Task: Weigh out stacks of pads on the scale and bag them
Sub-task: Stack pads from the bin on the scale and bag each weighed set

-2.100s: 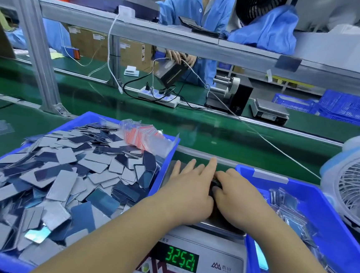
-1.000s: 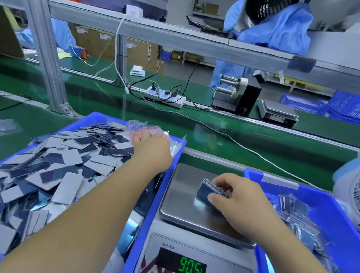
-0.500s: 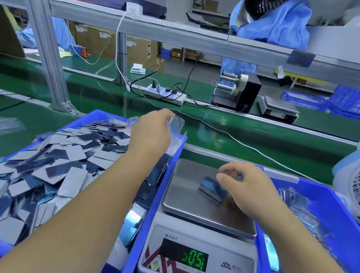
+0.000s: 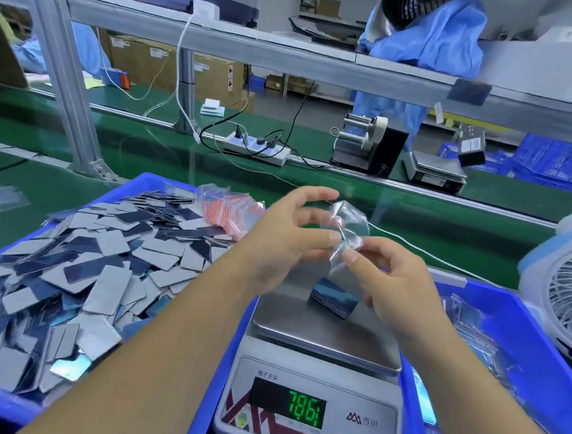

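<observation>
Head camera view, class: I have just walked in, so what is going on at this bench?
A person is bagging weighed pads. Both hands, left and right, pinch a small clear bag above the scale. A small stack of pads sits on the pan, untouched. Loose pads fill the blue bin on the left.

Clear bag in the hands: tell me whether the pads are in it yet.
Not yet. The clear bag is empty, pinched between both hands above the scale; the stack of pads lies on the pan.
</observation>
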Demonstrator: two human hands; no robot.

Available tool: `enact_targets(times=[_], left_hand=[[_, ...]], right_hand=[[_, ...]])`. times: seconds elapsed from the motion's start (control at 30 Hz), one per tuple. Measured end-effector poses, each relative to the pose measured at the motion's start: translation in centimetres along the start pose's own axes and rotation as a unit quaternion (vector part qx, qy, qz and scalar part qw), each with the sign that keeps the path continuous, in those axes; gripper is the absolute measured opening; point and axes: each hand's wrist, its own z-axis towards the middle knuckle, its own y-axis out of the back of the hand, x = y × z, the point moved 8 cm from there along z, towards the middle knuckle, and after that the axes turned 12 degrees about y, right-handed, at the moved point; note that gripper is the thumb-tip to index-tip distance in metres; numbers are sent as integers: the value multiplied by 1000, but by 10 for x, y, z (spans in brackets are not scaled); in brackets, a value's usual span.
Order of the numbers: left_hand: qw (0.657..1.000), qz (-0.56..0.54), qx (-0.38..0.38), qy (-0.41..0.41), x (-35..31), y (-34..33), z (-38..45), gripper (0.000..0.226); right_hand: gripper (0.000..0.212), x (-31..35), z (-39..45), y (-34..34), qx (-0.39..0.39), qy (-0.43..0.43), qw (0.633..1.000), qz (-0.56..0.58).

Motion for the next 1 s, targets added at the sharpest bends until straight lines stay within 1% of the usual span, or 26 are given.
enact_targets(times=[0.03, 0.1, 0.17, 0.2, 0.23, 0.27, 0.3, 0.37, 0.4, 0.47, 0.6, 0.67, 0.73, 0.77, 0.8, 0.83, 0.87, 0.9, 0.97, 1.0], left_hand=[[1000, -5, 7, 2, 3, -3, -1, 55], [999, -50, 7, 5, 7, -4, -4, 59], [995, -98, -2, 29, 12, -2, -6, 66], [994, -97, -3, 49, 14, -2, -7, 68], [995, -76, -1, 70, 16, -4, -8, 66], [995, -42, 6, 88, 19, -7, -8, 57], [995, -4, 19, 100, 21, -11, -9, 43], [993, 40, 42, 102, 24, -16, -10, 17], [993, 49, 46, 98, 25, -16, -10, 12], [992, 62, 58, 96, 25, -16, -10, 13], [981, 113, 108, 116, 27, -20, -16, 9], [977, 140, 110, 121, 28, -19, -16, 13], [977, 151, 89, 122, 27, -13, -14, 14], [979, 147, 78, 122, 26, -10, -12, 12], [981, 136, 67, 121, 25, -7, -11, 11], [984, 122, 56, 120, 23, -4, -10, 12], [986, 109, 44, 117, 22, -1, -9, 16], [988, 100, 31, 113, 21, 2, -8, 20], [991, 84, 8, 106, 20, 5, -6, 27], [992, 72, 1, 105, 20, 6, -6, 28]], right_hand=[[6, 3, 0, 2, -10, 10, 1000, 20], [16, 5, 1, 6, -26, 23, 998, 46], [17, 9, 2, 9, -38, 34, 996, 72], [15, 10, 2, 9, -46, 40, 994, 91], [13, 12, 1, 10, -54, 43, 991, 112], [11, 12, 1, 10, -60, 43, 989, 130], [9, 13, 0, 10, -63, 40, 987, 144], [14, 12, 0, 9, -63, 30, 983, 169], [18, 11, 0, 9, -59, 25, 982, 178], [26, 8, 0, 8, -54, 16, 980, 190], [30, 5, 1, 5, -31, 14, 982, 185], [26, 6, 1, 4, -15, 20, 988, 155], [15, 5, 2, 8, -27, 15, 994, 109], [17, 2, 3, 12, -37, 8, 997, 60], [23, -2, 4, 16, -35, 0, 999, -18], [28, -7, 4, 17, -10, -12, 993, -116], [33, -14, 3, 14, 33, -33, 978, -203], [36, -21, 0, 9, 81, -58, 961, -259], [38, -33, -6, -3, 151, -90, 937, -303], [38, -35, -6, -5, 164, -96, 931, -311]])
